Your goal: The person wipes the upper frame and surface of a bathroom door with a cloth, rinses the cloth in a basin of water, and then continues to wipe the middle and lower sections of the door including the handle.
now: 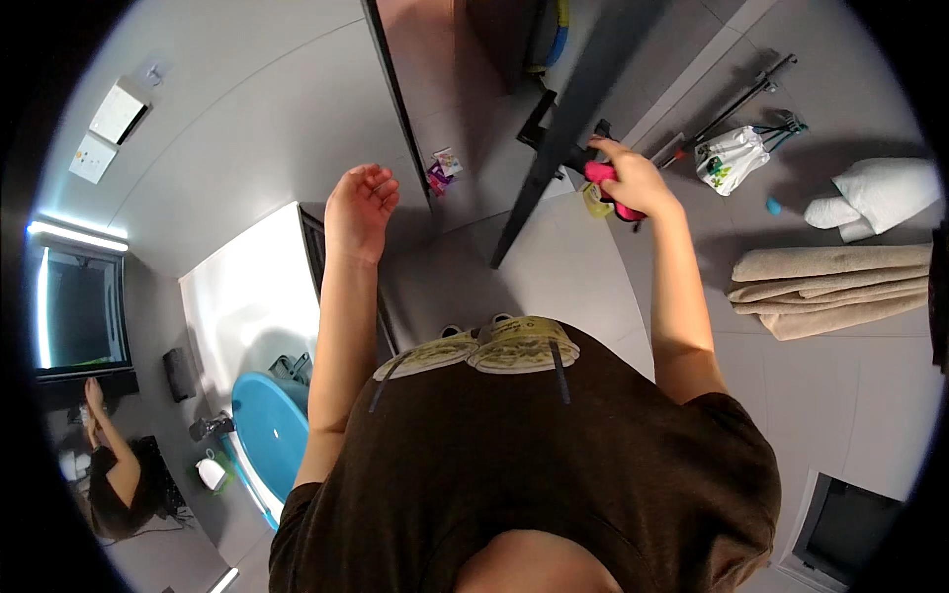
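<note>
My right hand is closed around a bright pink and black object, whose kind I cannot make out. It is at the dark edge of a door, beside a black door handle. Part of the pink object shows below my fingers, and the palm hides the rest. My left hand is raised near the grey wall, palm up. Its fingers are loosely curled, and nothing shows in it.
Left of me, a blue basin stands by a white counter. Small colourful packets are beyond my left hand. To the right are a white bag, folded beige towels and a white towel. A mirror hangs far left.
</note>
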Motion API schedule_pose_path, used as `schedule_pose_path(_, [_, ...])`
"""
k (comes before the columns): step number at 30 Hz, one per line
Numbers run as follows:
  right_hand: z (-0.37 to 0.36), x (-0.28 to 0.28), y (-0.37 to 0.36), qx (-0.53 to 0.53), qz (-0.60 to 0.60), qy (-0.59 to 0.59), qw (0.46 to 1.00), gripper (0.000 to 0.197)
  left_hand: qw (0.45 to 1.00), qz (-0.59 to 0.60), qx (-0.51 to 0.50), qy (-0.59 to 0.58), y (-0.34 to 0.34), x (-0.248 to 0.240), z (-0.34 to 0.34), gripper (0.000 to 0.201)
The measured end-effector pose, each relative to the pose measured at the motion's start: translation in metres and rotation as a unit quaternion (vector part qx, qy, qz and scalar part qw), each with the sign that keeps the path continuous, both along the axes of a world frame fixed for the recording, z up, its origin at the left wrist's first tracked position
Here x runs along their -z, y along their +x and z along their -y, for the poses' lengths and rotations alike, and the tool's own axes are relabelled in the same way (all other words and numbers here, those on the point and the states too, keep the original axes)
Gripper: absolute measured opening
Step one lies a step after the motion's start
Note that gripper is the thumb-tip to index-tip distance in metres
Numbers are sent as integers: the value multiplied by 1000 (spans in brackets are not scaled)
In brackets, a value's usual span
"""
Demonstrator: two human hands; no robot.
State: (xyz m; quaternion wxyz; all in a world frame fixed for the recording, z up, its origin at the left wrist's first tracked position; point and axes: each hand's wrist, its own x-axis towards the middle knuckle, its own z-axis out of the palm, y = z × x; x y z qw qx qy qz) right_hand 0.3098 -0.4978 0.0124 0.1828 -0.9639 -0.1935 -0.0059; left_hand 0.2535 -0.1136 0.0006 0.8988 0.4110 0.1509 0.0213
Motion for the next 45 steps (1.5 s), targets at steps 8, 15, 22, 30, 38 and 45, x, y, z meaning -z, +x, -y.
schedule_pose_path(8, [-98, 65, 96, 16, 31, -125, 992, 57, 999, -14, -34, 13, -23, 10, -44, 16])
schedule_pose_path(15, [-162, 75, 183, 57, 0, -138, 989, 38, 995, -21, -94, 33, -41, 14, -59, 18])
schedule_pose_path(22, [-176, 79, 239, -46, 99, -87, 990, 28, 988, -26, -132, 69, -23, 6, -59, 19])
schedule_pose_path(30, [-203, 84, 284, -55, 87, -120, 987, 29, 976, 17, -140, 163, 55, -31, 18, 14])
schedule_pose_path(38, [-201, 102, 321, -106, 159, -9, 982, 17, 932, 28, -168, 321, 100, -42, 47, 14])
schedule_pose_path(45, [-205, 101, 338, -128, 181, 39, 974, 17, 923, 13, -206, 326, 116, -42, 49, 15])
